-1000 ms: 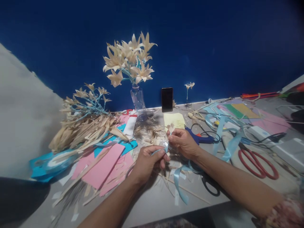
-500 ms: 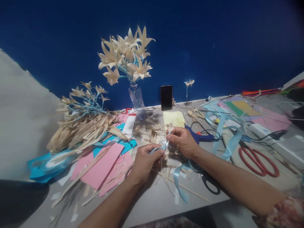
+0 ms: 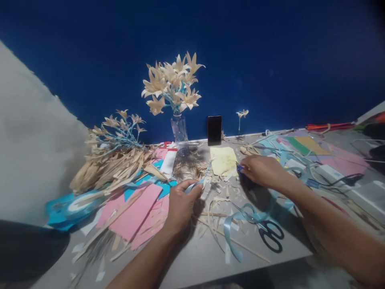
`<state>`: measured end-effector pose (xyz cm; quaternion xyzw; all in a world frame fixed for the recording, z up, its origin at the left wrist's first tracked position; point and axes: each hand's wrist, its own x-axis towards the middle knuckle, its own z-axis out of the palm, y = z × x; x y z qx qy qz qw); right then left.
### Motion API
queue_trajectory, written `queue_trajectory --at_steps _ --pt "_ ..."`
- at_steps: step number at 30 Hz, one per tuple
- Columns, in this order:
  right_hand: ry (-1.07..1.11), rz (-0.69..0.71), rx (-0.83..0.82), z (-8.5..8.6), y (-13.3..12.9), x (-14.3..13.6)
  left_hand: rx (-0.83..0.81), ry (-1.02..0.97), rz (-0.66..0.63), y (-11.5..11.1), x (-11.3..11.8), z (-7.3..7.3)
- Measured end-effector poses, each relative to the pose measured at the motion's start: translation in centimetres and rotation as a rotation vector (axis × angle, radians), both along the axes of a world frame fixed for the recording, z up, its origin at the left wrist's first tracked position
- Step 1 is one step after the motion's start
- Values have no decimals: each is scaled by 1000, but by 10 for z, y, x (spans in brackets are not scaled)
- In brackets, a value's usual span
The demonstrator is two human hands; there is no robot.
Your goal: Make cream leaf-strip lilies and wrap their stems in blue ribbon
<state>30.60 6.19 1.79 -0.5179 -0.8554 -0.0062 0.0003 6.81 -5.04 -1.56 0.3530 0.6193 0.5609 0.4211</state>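
Note:
My left hand [image 3: 184, 200] is closed, pinching a light blue ribbon [image 3: 194, 185] and a thin blue-wrapped stem [image 3: 207, 171] that points up and away. My right hand [image 3: 260, 170] is closed around the blue glue gun [image 3: 240, 169], just right of the yellow paper [image 3: 223, 160]. Its palm hides most of the tool. A loose light blue ribbon [image 3: 230, 235] curls beside the black-handled scissors [image 3: 271, 236], nearer the front edge.
A clear bottle [image 3: 179, 134] holds large cream flowers [image 3: 171, 82]. A phone [image 3: 214, 130] leans at the wall. Dried husks [image 3: 105, 168] and pink paper [image 3: 136, 210] lie left; a white power strip [image 3: 331, 176] and coloured sheets [image 3: 308, 145] lie right.
My right hand has let go of the small flower stem, moved right and taken hold of the glue gun. My left hand still holds the ribbon and stem. The view has shifted slightly.

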Motion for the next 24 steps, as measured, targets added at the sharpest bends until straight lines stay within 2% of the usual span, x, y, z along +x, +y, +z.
queue_trajectory --at_steps 2,4,8,11,15,19,22,24 --pt "-152 -23 9 -7 -3 19 0 22 -6 -1 -1 0" --pt "-205 23 -26 -21 -7 34 -3 39 -23 -1 -1 -1" --pt "-208 68 25 -48 -12 49 9 -26 -66 1 -1 -9" --pt "-188 38 98 -60 -13 53 41 -125 -97 5 -2 -16" --pt "-153 57 183 -65 -12 60 29 -227 -132 9 -4 -22" --pt "-67 92 312 -62 -10 71 50 -280 -153 11 -5 -23" --pt "147 153 425 -59 -9 75 75 -313 -168 10 -5 -22" --pt "339 261 426 -58 -11 70 65 -313 -175 10 -6 -20"
